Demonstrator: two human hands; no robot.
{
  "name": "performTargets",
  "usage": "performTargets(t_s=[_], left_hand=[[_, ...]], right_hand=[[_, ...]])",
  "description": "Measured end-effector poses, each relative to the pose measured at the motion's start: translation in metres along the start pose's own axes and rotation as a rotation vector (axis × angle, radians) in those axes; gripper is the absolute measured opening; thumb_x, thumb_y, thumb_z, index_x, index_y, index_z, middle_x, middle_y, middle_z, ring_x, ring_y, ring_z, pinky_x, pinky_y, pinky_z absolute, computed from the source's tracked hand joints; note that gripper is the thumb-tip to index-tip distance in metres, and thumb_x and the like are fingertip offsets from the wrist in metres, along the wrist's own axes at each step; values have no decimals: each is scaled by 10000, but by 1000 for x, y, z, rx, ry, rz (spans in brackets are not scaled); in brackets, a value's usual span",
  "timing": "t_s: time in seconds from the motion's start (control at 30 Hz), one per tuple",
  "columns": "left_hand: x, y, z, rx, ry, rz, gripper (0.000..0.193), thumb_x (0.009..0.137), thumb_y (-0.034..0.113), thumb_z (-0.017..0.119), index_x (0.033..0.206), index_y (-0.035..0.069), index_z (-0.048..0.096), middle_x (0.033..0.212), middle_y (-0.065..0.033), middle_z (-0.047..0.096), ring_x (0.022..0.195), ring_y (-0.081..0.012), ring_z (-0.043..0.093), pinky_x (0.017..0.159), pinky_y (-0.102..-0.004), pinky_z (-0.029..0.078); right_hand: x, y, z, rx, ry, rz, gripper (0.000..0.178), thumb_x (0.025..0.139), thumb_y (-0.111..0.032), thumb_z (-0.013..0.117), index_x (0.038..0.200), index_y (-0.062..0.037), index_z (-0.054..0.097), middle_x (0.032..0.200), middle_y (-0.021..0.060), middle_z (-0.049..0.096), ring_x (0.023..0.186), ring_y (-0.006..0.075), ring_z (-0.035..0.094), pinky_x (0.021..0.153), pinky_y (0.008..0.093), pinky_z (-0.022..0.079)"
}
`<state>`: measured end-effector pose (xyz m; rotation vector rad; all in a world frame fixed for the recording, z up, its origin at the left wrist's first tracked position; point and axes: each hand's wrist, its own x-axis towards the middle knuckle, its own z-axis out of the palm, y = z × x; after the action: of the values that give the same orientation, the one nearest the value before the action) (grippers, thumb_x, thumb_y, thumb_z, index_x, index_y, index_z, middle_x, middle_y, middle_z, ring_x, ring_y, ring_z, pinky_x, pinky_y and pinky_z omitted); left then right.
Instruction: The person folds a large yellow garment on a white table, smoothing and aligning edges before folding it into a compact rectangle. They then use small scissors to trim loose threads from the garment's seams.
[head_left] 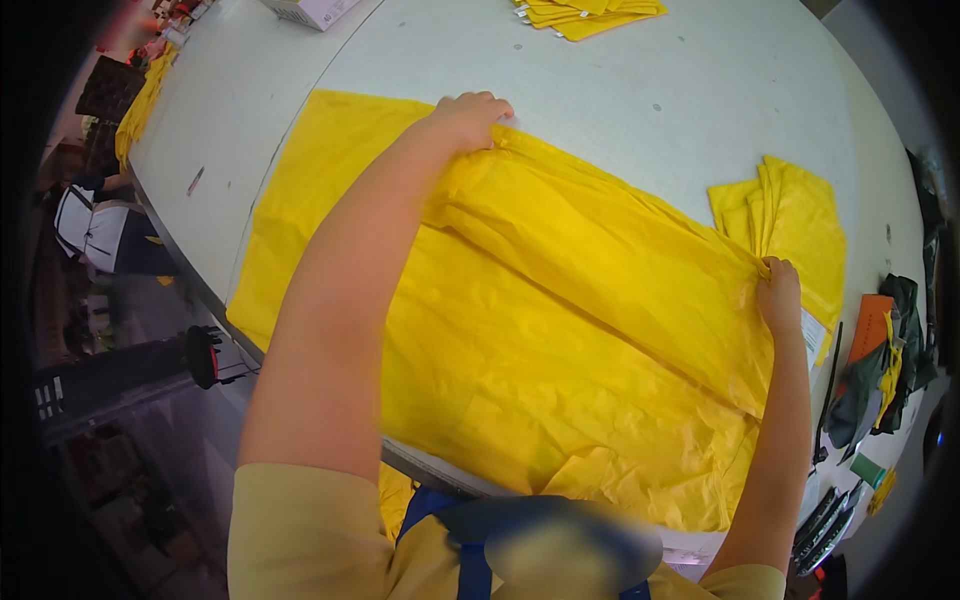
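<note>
A large sheet of thin, crinkled yellow fabric (560, 330) lies spread over the pale table, its near side hanging toward my body. My left hand (472, 118) is at the fabric's far edge, fingers curled over and gripping it. At the right end of that same edge my right hand (778, 285) pinches the cloth in a closed grip. The edge runs taut between both hands, with folds slanting below it. Just beyond my right hand sits a folded yellow fabric piece (805, 215), with a white label (812, 335) beside my wrist.
A stack of folded yellow pieces (590, 14) lies at the far side, and a white box (312, 10) at the far left. Dark and orange items (870, 330) and a green spool (867, 468) are at the right. Another person (105, 230) is beyond the table's left edge.
</note>
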<state>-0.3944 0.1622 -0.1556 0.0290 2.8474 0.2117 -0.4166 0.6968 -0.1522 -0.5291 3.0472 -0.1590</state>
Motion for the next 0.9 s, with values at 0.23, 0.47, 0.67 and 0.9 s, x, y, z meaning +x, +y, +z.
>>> performTargets(t_s=[0.23, 0.47, 0.67, 0.9], left_hand=[[-71, -10, -48, 65, -115, 126, 123, 769, 79, 622, 842, 94, 524, 899, -77, 547, 842, -297, 545, 698, -360, 451], [-353, 17, -14, 27, 513, 524, 158, 691, 74, 640, 643, 92, 491, 627, -70, 427, 529, -266, 470, 430, -374, 347], [-426, 53, 47, -177, 224, 165, 190, 749, 171, 660, 905, 100, 578, 853, -117, 560, 843, -325, 552, 744, -428, 426], [-373, 126, 93, -29, 292, 26, 644, 838, 421, 570, 1405, 178, 386, 1507, -176, 214, 1373, -441, 154, 1080, -615, 102]], right_hand=[[-89, -57, -114, 33, 86, -181, 178, 760, 36, 502, 937, 20, 507, 891, 199, 512, 834, 402, 518, 720, 406, 442], [-308, -84, -100, 170, 91, -299, 239, 565, 64, 546, 748, -48, 441, 768, 149, 461, 736, 347, 473, 645, 433, 384], [-373, -109, -44, 151, -14, -291, 176, 580, -24, 597, 721, -91, 516, 742, 100, 483, 742, 315, 488, 690, 417, 382], [-353, -79, -69, 248, -163, -329, 334, 684, -112, 679, 1003, -105, 581, 1012, 128, 567, 984, 332, 525, 882, 400, 417]])
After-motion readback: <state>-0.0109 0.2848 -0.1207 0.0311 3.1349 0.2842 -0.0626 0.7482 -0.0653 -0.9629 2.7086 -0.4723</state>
